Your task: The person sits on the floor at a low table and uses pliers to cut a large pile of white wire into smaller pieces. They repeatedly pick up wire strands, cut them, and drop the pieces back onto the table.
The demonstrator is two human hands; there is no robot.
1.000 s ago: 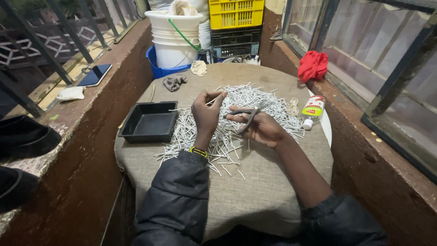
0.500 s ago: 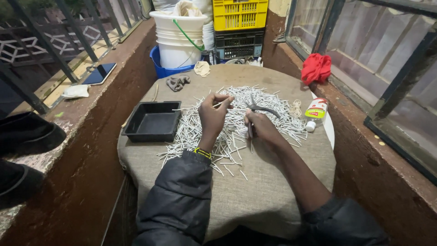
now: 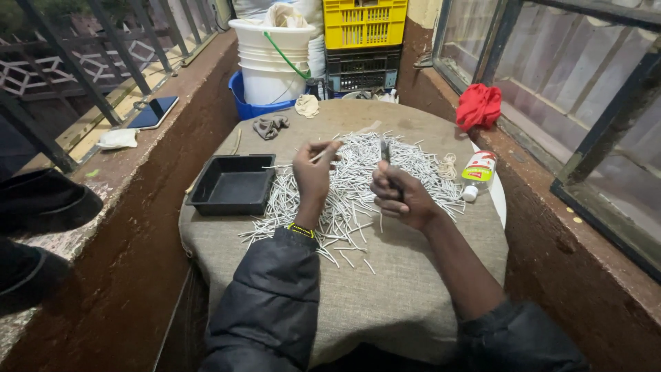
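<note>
- While the left hand (image 3: pixel 313 176) pinches one thin white stick (image 3: pixel 303 160) up off the heap, its fingers are clamped on the stick's right end; the free end points left, over the black rectangular plastic tray (image 3: pixel 233 183).
- Right hand (image 3: pixel 399 196) is clenched round the handles of a dark metal cutting tool (image 3: pixel 385 153), tip pointing up and away, just right of the stick. Can't tell if the blades are apart or closed.
- Heap of short white sticks (image 3: pixel 358 186) is spread on the round burlap-covered tabletop (image 3: pixel 385 289), under and between both hands.
- To do this well, I'd say: hold the stick level and steady, close to the tool tip, so the blades meet it square.
- Grip nearer the working end to limit flex; thin sticks will likely bend or flick.
- Work above the heap or tray so offcuts don't scatter.
- Small plastic bottle with red label (image 3: pixel 478 172) lies at the right edge, well apart; leave it be.
</note>
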